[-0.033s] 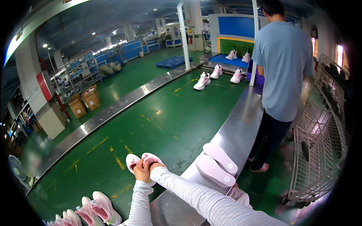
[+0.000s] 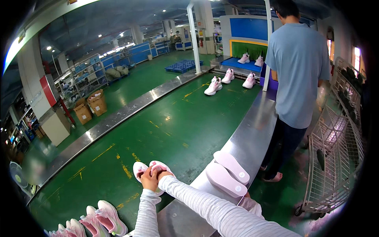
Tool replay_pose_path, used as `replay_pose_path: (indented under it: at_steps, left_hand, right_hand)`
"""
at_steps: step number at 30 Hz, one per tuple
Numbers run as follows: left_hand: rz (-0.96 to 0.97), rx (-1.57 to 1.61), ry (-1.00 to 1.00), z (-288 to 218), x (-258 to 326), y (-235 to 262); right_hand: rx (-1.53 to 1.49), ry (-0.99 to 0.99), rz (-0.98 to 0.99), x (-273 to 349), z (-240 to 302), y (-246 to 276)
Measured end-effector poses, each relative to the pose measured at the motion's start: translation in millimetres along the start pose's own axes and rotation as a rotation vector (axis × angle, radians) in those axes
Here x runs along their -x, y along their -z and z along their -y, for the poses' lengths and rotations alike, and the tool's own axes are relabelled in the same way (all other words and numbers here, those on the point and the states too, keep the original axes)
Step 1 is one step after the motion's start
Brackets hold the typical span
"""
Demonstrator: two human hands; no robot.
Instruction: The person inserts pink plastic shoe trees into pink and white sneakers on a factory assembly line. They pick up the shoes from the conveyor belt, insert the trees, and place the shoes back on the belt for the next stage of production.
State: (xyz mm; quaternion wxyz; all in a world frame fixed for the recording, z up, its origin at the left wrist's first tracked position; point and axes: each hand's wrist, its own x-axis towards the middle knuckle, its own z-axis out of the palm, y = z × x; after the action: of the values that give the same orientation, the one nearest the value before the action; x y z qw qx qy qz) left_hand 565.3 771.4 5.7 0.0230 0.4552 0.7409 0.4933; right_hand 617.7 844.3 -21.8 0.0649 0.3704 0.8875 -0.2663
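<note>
A pair of pink-and-white shoes (image 2: 149, 170) is held out over the green belt (image 2: 166, 126), just beyond the steel edge of the bench (image 2: 244, 138). The left hand (image 2: 149, 181) and the right hand (image 2: 164, 173) are pressed close side by side, each grip closed on the heel of a shoe, though the fingers are partly hidden by the shoes. Two pale soles (image 2: 229, 173) lie sole-up on the bench, near the right sleeve. Further shoes (image 2: 98, 221) stand at the lower left. A slip seems possible, since the shoes are gripped only at one end; if one tilts, it could land crooked or tip over. The reaching sleeve could also brush the soles and nudge them off.
</note>
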Motion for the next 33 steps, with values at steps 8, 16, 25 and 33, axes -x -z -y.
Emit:
replay_pose_path:
  at_steps: [8, 16, 25, 33]
  left_hand:
    - [0.116, 0.065, 0.050, 19.8, -13.2, 26.6]
    - [0.060, -0.206, -0.037, -56.9, 27.1, 28.5]
    - [0.919, -1.093, -0.071, -11.5, -29.2, -40.5]
    - [0.955, -1.093, -0.045, -14.3, -20.1, -30.4]
  right_hand:
    - [-0.142, 0.225, -0.191, 67.3, 20.7, 17.7]
    - [0.254, 0.367, -0.330, 259.6, -85.4, 24.0]
    - [0.081, 0.461, -0.537, 234.2, -122.9, -42.2]
    - [0.100, 0.444, -0.627, 231.5, -124.0, -36.6]
